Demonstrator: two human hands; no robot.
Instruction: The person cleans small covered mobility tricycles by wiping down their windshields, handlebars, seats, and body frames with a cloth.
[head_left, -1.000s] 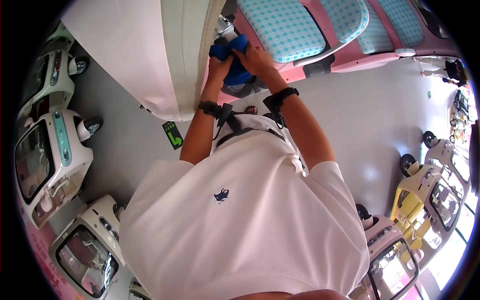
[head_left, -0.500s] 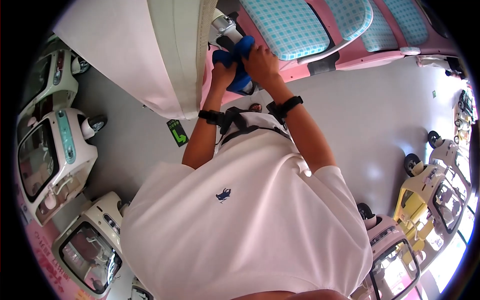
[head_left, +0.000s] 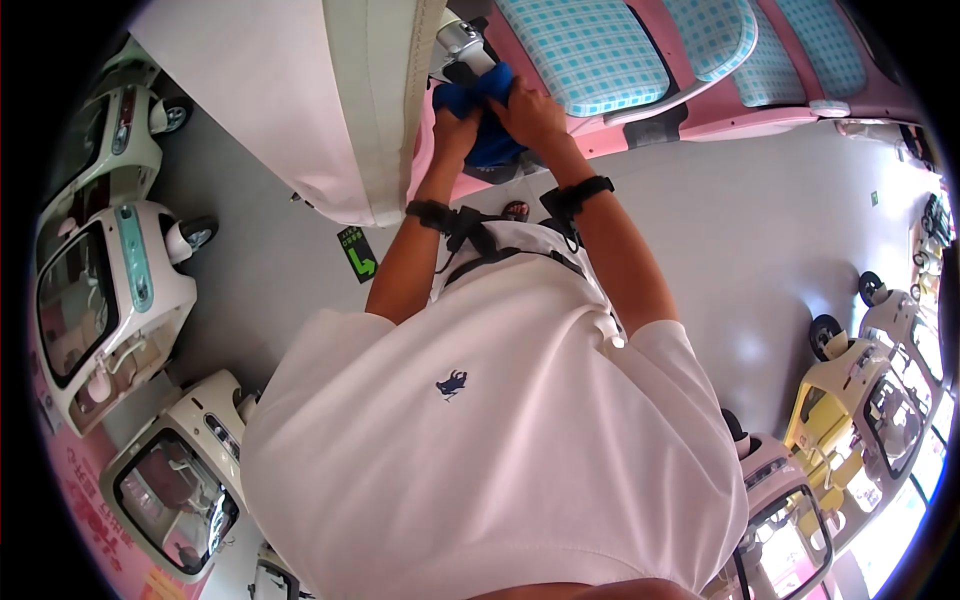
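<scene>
Between my two hands hangs a blue cloth (head_left: 492, 140), bunched at the top and draped down over the pink floor edge of a small vehicle. My left hand (head_left: 456, 135) is closed on its left side. On the cloth's upper right, my right hand (head_left: 530, 112) has its fingers curled round the fabric. Just beyond the cloth sits a silver steering column part (head_left: 462, 42) with a dark lower section. A blue checked seat (head_left: 585, 55) is to the right of my right hand.
The vehicle's cream and pale pink front panel (head_left: 350, 110) stands close on my left. More checked seats (head_left: 710, 40) run along the pink body to the right. Several small vehicles (head_left: 120, 300) are parked on the grey floor (head_left: 690, 230) at both sides. A green arrow sign (head_left: 357, 254) lies on the floor.
The blue cloth has changed shape, now hanging more spread out below my hands. Both hands remain on it, and the view has shifted slightly.
</scene>
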